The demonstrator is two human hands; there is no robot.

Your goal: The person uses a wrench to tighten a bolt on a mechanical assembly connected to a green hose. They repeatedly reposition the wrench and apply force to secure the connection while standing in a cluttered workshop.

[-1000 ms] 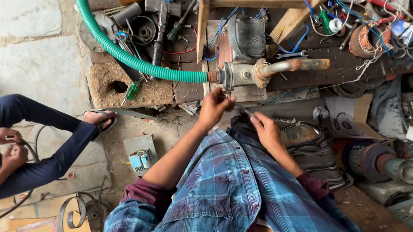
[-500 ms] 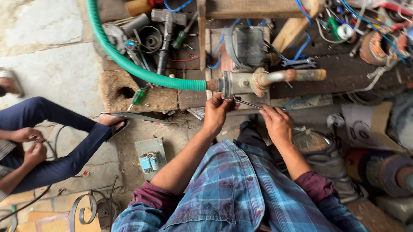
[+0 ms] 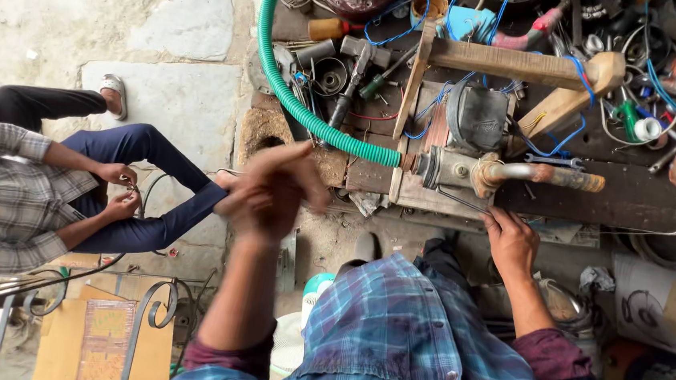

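Pump fitting [image 3: 468, 172], left hand [image 3: 273, 193] blurred

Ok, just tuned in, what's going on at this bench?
A person in a plaid shirt sits at a cluttered workbench. Their right hand rests at the bench edge just below a metal pump fitting joined to a green ribbed hose. Their left hand is raised in the air, blurred, apparently empty. At left, another seated person handles a thin wire with both hands.
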